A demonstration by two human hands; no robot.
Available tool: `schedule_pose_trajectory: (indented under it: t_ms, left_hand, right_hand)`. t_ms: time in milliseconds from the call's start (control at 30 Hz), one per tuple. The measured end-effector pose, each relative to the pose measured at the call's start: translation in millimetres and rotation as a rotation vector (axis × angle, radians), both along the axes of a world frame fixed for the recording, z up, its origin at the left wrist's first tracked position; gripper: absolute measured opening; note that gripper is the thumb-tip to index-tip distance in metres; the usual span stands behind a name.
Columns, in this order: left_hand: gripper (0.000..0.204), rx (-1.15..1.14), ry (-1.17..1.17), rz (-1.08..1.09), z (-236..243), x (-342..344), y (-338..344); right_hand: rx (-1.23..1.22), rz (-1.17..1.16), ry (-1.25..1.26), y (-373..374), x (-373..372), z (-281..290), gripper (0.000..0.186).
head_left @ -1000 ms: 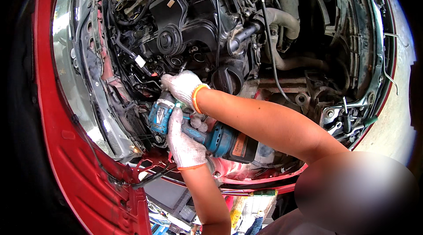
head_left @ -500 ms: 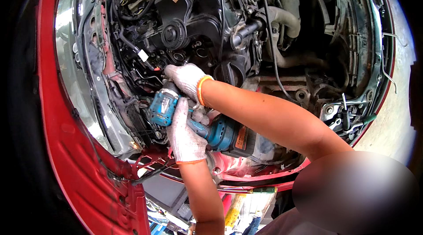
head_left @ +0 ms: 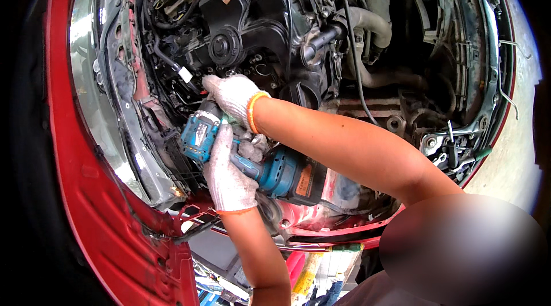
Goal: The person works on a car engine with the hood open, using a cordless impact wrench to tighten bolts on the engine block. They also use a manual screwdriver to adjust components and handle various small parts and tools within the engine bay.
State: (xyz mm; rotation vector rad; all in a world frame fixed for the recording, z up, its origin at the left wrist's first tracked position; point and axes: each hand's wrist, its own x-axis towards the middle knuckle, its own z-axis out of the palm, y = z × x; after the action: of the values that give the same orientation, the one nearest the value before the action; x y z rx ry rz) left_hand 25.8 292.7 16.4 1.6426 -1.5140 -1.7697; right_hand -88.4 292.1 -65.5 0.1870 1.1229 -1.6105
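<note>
My left hand [head_left: 229, 182], in a white knit glove, grips a blue and black cordless power tool [head_left: 281, 171], thumb along its head, which lies angled among the engine parts. My right hand [head_left: 232, 93], gloved with an orange cuff, is closed at the front end of the tool, just below a round black engine cover [head_left: 221, 47]. What lies inside its fingers is hidden. Hoses and connectors, among them a white-tagged one [head_left: 185, 74], are beside my hands; the tool's tip cannot be seen.
A red body panel [head_left: 80, 191] curves along the left. Wrenches [head_left: 441, 159] and a green-handled tool [head_left: 482, 153] lie on the bay's right edge. A thick pipe [head_left: 373, 24] runs at the upper right; a black hose [head_left: 359, 82] hangs down beside it.
Both hands and the power tool have shifted left and slightly up among the engine parts. Their grips look much the same.
</note>
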Motion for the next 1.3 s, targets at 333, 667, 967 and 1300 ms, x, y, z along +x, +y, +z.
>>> schedule_pose_trajectory:
  t_ms: [333, 667, 967, 1300]
  left_hand:
    - [0.029, -0.026, -0.096, -0.109, 15.7, 4.2, -15.3]
    - [0.021, -0.108, -0.088, -0.111, 16.3, -7.6, -1.5]
    - [0.024, -0.006, -0.047, -0.070, 15.4, -5.1, -6.3]
    - [0.028, -0.057, -0.143, -0.127, 26.4, -11.8, -15.9]
  right_hand:
    - [-0.543, -0.134, -0.330, 32.0, 14.7, 0.8, 0.041]
    - [-0.309, -0.086, -0.246, 35.8, 2.0, 9.0, 0.046]
    - [-0.762, -0.397, -0.739, 1.1, 19.2, -5.2, 0.028]
    - [-0.226, -0.362, -0.214, -31.8, 20.2, -38.6, 0.045]
